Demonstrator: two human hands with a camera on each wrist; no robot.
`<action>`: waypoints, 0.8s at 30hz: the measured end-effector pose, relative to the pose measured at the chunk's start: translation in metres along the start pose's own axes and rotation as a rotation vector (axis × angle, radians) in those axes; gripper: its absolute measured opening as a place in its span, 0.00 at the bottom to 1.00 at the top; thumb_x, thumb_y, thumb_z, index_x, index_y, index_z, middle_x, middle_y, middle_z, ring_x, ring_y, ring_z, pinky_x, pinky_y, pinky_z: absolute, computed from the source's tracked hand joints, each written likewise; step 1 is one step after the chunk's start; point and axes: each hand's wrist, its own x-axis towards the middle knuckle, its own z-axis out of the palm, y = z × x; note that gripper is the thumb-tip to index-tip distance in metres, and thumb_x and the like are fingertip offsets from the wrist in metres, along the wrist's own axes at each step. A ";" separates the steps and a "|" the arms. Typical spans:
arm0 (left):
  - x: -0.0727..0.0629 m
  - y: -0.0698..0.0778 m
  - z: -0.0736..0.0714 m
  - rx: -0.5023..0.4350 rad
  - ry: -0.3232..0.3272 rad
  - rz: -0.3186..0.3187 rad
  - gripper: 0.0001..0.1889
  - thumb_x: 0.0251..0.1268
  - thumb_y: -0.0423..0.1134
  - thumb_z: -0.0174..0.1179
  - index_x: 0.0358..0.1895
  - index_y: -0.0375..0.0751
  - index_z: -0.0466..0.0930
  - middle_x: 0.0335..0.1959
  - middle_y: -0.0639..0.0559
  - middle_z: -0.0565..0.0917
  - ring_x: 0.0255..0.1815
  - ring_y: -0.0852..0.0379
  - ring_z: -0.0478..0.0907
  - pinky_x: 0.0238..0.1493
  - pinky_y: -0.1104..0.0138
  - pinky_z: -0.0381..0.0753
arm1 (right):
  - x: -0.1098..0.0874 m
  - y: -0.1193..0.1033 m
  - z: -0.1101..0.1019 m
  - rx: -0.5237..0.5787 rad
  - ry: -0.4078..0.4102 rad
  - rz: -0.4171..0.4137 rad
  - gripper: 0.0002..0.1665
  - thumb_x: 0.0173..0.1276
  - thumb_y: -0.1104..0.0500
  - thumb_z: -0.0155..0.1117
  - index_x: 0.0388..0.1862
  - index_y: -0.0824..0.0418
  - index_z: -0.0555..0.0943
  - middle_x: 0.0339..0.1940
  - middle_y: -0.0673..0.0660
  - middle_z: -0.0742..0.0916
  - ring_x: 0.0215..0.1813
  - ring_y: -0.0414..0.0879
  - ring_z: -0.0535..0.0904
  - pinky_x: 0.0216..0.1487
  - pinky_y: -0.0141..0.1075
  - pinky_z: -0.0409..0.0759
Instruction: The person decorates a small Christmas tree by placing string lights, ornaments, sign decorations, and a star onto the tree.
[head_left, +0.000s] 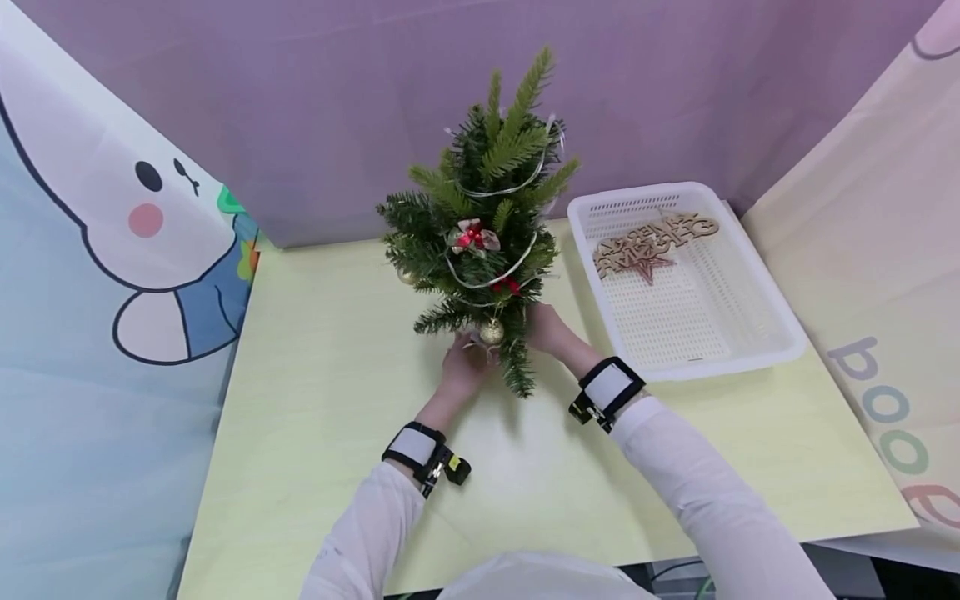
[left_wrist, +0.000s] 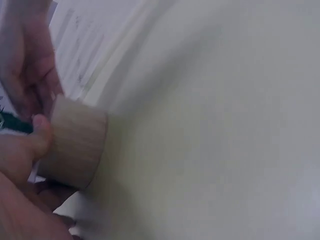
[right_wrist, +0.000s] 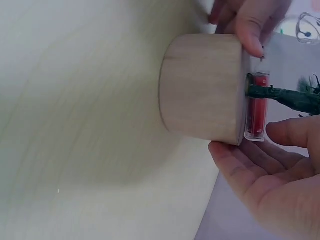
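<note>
A small Christmas tree (head_left: pixel 480 208) stands in the middle, hung with a gold ball (head_left: pixel 492 332), bows and a string of lights. Its round wooden base (left_wrist: pixel 75 142) shows in both wrist views. The left hand (head_left: pixel 465 367) grips this base, thumb on its top edge and fingers around the side. On the other side, the right hand (right_wrist: pixel 280 185) rests relaxed fingers against the base. Its thumb is apart, close to the end of a clear and red battery box (right_wrist: pixel 258 106) beside the green trunk (right_wrist: pixel 285 96). Branches partly hide both hands in the head view.
At right on the table (head_left: pixel 315 417) sits a white plastic basket (head_left: pixel 750 250) holding wooden letter cutouts (head_left: pixel 652 237) and a reddish star (head_left: pixel 648 265). A purple curtain (head_left: pixel 300 125) hangs behind, with printed curtains on both sides.
</note>
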 end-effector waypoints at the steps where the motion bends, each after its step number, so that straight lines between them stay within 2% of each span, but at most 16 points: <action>1: 0.003 -0.005 -0.002 0.096 0.001 0.033 0.15 0.66 0.37 0.56 0.50 0.28 0.75 0.47 0.35 0.82 0.62 0.40 0.72 0.67 0.49 0.64 | -0.008 -0.026 -0.014 -0.006 -0.011 0.020 0.13 0.45 0.74 0.48 0.17 0.57 0.60 0.13 0.50 0.61 0.16 0.45 0.58 0.17 0.36 0.56; 2: 0.006 -0.006 -0.005 0.114 -0.024 0.055 0.13 0.67 0.35 0.54 0.48 0.28 0.77 0.45 0.35 0.83 0.61 0.40 0.73 0.67 0.51 0.64 | -0.016 -0.049 -0.027 0.001 -0.024 0.038 0.12 0.46 0.75 0.47 0.15 0.59 0.63 0.12 0.51 0.65 0.16 0.45 0.60 0.17 0.35 0.58; 3: 0.007 -0.007 -0.009 0.250 0.002 0.102 0.15 0.63 0.33 0.57 0.49 0.26 0.78 0.46 0.33 0.83 0.62 0.38 0.71 0.67 0.51 0.64 | -0.022 -0.069 -0.038 0.008 -0.042 0.077 0.11 0.49 0.75 0.49 0.16 0.62 0.69 0.12 0.53 0.71 0.17 0.46 0.67 0.19 0.34 0.64; 4: 0.009 -0.007 -0.012 0.270 -0.014 0.113 0.15 0.63 0.33 0.56 0.48 0.24 0.78 0.46 0.32 0.82 0.61 0.37 0.71 0.67 0.52 0.65 | -0.026 -0.078 -0.042 0.005 -0.038 0.089 0.09 0.51 0.74 0.49 0.19 0.64 0.74 0.15 0.56 0.77 0.20 0.48 0.73 0.21 0.34 0.70; 6: 0.012 -0.007 -0.018 0.238 -0.047 0.104 0.14 0.62 0.32 0.56 0.45 0.24 0.80 0.44 0.31 0.83 0.58 0.35 0.73 0.66 0.53 0.66 | -0.030 -0.087 -0.045 0.003 -0.022 0.092 0.09 0.55 0.73 0.53 0.28 0.68 0.81 0.25 0.61 0.86 0.30 0.52 0.82 0.32 0.36 0.80; 9: 0.016 -0.011 -0.024 0.244 -0.057 0.103 0.13 0.62 0.33 0.55 0.45 0.26 0.81 0.44 0.33 0.83 0.53 0.37 0.77 0.59 0.54 0.74 | -0.032 -0.084 -0.041 0.052 0.021 0.063 0.09 0.56 0.73 0.57 0.36 0.71 0.81 0.37 0.66 0.87 0.42 0.57 0.84 0.44 0.41 0.83; 10: 0.022 -0.029 -0.021 0.244 -0.037 0.130 0.13 0.63 0.35 0.55 0.44 0.28 0.81 0.42 0.35 0.84 0.49 0.40 0.80 0.55 0.56 0.78 | -0.033 -0.083 -0.039 0.074 0.031 0.055 0.09 0.56 0.72 0.59 0.36 0.71 0.81 0.38 0.67 0.87 0.42 0.58 0.84 0.44 0.42 0.83; 11: 0.026 -0.039 -0.021 0.236 -0.039 0.121 0.13 0.65 0.37 0.55 0.45 0.30 0.82 0.42 0.37 0.84 0.47 0.42 0.81 0.51 0.57 0.79 | -0.033 -0.081 -0.037 0.091 0.041 0.048 0.08 0.56 0.71 0.60 0.37 0.71 0.80 0.38 0.67 0.87 0.42 0.58 0.84 0.45 0.42 0.83; 12: 0.032 -0.057 -0.019 0.224 -0.015 0.139 0.14 0.66 0.40 0.55 0.46 0.33 0.82 0.43 0.40 0.85 0.45 0.47 0.82 0.47 0.62 0.81 | -0.034 -0.080 -0.036 0.108 0.051 0.050 0.09 0.56 0.71 0.61 0.38 0.71 0.80 0.38 0.67 0.87 0.42 0.58 0.84 0.44 0.43 0.83; 16: 0.043 -0.080 -0.020 0.147 0.026 0.071 0.15 0.65 0.44 0.57 0.47 0.37 0.83 0.43 0.43 0.86 0.44 0.49 0.83 0.43 0.64 0.82 | -0.035 -0.078 -0.034 0.115 0.063 0.078 0.14 0.56 0.68 0.65 0.42 0.70 0.78 0.38 0.67 0.87 0.41 0.57 0.85 0.44 0.43 0.83; 17: 0.039 -0.066 -0.026 0.145 0.027 0.048 0.15 0.63 0.43 0.58 0.46 0.37 0.83 0.42 0.43 0.86 0.43 0.49 0.83 0.43 0.62 0.82 | -0.035 -0.078 -0.034 0.105 0.060 0.090 0.15 0.56 0.68 0.66 0.42 0.71 0.78 0.38 0.67 0.87 0.41 0.57 0.84 0.44 0.43 0.82; 18: 0.035 -0.057 -0.030 0.142 0.041 0.068 0.14 0.61 0.42 0.59 0.44 0.37 0.84 0.40 0.44 0.86 0.40 0.50 0.83 0.41 0.63 0.82 | -0.035 -0.078 -0.034 0.099 0.055 0.101 0.16 0.55 0.68 0.66 0.43 0.71 0.78 0.39 0.67 0.87 0.42 0.57 0.84 0.44 0.43 0.82; 19: 0.030 -0.040 -0.034 0.139 0.033 0.048 0.13 0.60 0.41 0.61 0.43 0.36 0.84 0.39 0.43 0.86 0.40 0.49 0.83 0.40 0.62 0.82 | -0.036 -0.078 -0.034 0.090 0.046 0.117 0.16 0.55 0.67 0.67 0.43 0.71 0.78 0.39 0.67 0.86 0.42 0.58 0.84 0.44 0.43 0.82; 21: 0.023 -0.023 -0.039 0.098 0.028 0.080 0.12 0.58 0.39 0.62 0.41 0.35 0.84 0.36 0.44 0.87 0.36 0.50 0.83 0.34 0.62 0.81 | -0.036 -0.078 -0.034 0.098 0.027 0.161 0.18 0.54 0.66 0.68 0.44 0.71 0.77 0.41 0.67 0.86 0.43 0.59 0.83 0.44 0.44 0.82; 23: 0.018 -0.007 -0.043 -0.035 -0.047 0.057 0.12 0.61 0.38 0.60 0.42 0.31 0.82 0.38 0.40 0.85 0.39 0.47 0.82 0.39 0.59 0.81 | -0.036 -0.077 -0.034 0.115 0.008 0.195 0.22 0.54 0.64 0.70 0.48 0.69 0.75 0.42 0.67 0.85 0.44 0.59 0.82 0.43 0.43 0.82; 24: 0.016 -0.002 -0.045 -0.109 -0.098 0.013 0.14 0.64 0.39 0.59 0.47 0.32 0.80 0.44 0.39 0.84 0.45 0.46 0.80 0.46 0.58 0.80 | -0.037 -0.076 -0.034 0.126 -0.001 0.211 0.24 0.54 0.62 0.70 0.49 0.68 0.75 0.43 0.67 0.85 0.44 0.58 0.82 0.42 0.43 0.82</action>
